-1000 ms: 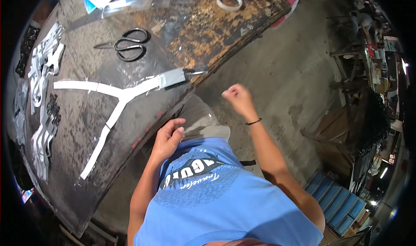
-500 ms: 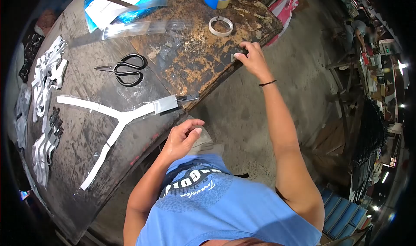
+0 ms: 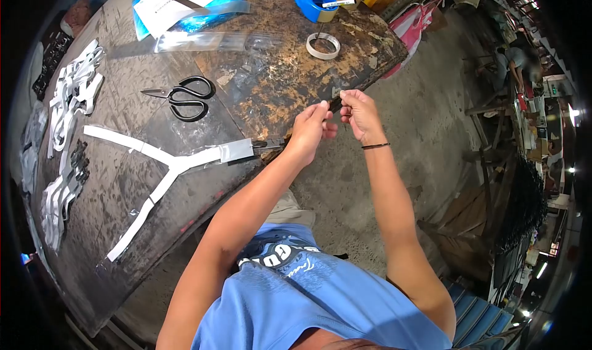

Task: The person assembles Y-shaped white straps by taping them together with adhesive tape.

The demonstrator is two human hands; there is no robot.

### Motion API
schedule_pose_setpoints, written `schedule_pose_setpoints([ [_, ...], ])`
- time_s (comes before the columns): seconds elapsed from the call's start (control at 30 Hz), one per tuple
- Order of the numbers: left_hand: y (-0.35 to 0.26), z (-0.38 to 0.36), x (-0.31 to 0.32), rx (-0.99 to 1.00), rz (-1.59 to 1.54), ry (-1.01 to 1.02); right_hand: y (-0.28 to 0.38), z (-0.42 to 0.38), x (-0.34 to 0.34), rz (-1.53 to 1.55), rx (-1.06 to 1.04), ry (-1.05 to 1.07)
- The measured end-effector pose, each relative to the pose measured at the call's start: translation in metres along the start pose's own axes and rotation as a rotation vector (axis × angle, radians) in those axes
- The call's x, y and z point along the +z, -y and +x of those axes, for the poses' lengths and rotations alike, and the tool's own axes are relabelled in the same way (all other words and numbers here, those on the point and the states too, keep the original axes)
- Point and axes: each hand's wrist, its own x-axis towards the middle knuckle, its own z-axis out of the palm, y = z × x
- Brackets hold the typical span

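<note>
My left hand (image 3: 312, 131) and my right hand (image 3: 361, 114) are close together at the worn table's right edge. Thumb and fingertips are pinched on each; whatever lies between them is too small to make out. On the tabletop to the left lies a Y-shaped white strap (image 3: 179, 164), with a grey-white piece (image 3: 237, 150) around its right end and a dark clip (image 3: 266, 144) beside that end. Black-handled scissors (image 3: 185, 97) rest above the strap. Beyond my hands, a roll of tape (image 3: 323, 45) lies flat.
White straps (image 3: 74, 97) and grey-and-black straps (image 3: 63, 196) are heaped at the far left. Clear plastic strips (image 3: 200, 42), papers (image 3: 169, 6) and a blue tape dispenser (image 3: 311, 4) with a marker (image 3: 339, 3) sit at the back. Another person (image 3: 515, 60) bends in the right background.
My left hand has risen from near my lap to the table edge beside my right hand. The right hand has drawn back slightly towards me, its fingers now pinched.
</note>
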Motion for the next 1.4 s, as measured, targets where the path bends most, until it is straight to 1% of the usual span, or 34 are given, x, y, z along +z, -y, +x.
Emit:
schedule_pose_setpoints([
  [0.07,0.002,0.014,0.008,-0.013,-0.049,-0.038,-0.008,0.000,0.000,0.152,-0.010,-0.010],
  [0.17,0.000,0.018,0.011,-0.008,0.023,-0.010,-0.004,-0.015,0.009,0.169,0.011,-0.020],
  [0.27,0.003,0.016,0.009,-0.036,0.074,-0.026,-0.010,-0.026,0.014,0.216,0.019,-0.017],
  [0.43,0.013,0.002,0.005,-0.050,0.043,-0.066,-0.025,-0.043,0.014,0.280,0.038,0.008],
  [0.63,0.025,-0.011,-0.004,-0.103,-0.052,-0.066,-0.040,-0.066,0.020,0.297,0.035,-0.026],
  [0.83,0.037,-0.006,-0.007,-0.101,-0.126,-0.075,-0.042,-0.074,0.012,0.222,0.063,0.001],
  [0.87,0.039,-0.004,-0.006,-0.088,-0.150,-0.088,-0.039,-0.073,0.004,0.061,0.046,0.063],
  [0.9,0.036,-0.007,0.000,-0.044,-0.141,-0.141,-0.035,-0.070,-0.002,-0.097,0.026,0.142],
  [0.93,0.055,0.004,-0.005,0.062,0.048,-0.198,-0.025,-0.071,-0.005,-0.336,0.014,0.093],
  [0.97,0.060,0.008,-0.004,0.098,0.098,-0.206,-0.020,-0.069,-0.015,-0.486,-0.144,0.113],
  [1.0,0.056,0.004,0.000,0.090,0.082,-0.230,-0.020,-0.061,-0.023,-0.857,-0.372,-0.096],
  [1.03,0.057,0.004,0.002,0.136,0.077,-0.242,-0.015,-0.049,-0.032,-0.926,-0.486,-0.188],
  [1.07,0.056,0.004,0.002,0.131,0.052,-0.229,0.006,-0.046,-0.020,-0.873,-0.512,-0.216],
  [1.13,0.055,0.004,0.000,0.128,0.049,-0.207,0.048,-0.048,0.033,-0.777,-0.653,-0.110],
  [1.23,0.060,0.005,-0.003,0.080,-0.020,-0.167,0.068,-0.033,0.130,-0.838,-0.892,0.293],
  [1.27,0.062,-0.005,-0.004,0.206,-0.052,-0.148,0.069,-0.026,0.166,-0.852,-0.954,0.441],
  [1.3,0.073,-0.002,-0.013,0.267,-0.065,-0.040,0.057,-0.011,0.199,-0.858,-1.096,0.488],
  [1.33,0.083,0.003,-0.021,0.300,-0.071,0.014,0.039,0.006,0.229,-0.863,-1.239,0.533],
  [1.37,0.092,0.009,-0.029,0.333,-0.079,0.068,0.026,0.016,0.256,-0.972,-1.234,0.540],
  [1.4,0.096,0.011,-0.032,0.330,-0.174,0.126,0.016,0.021,0.278,-1.084,-1.224,0.545],
])
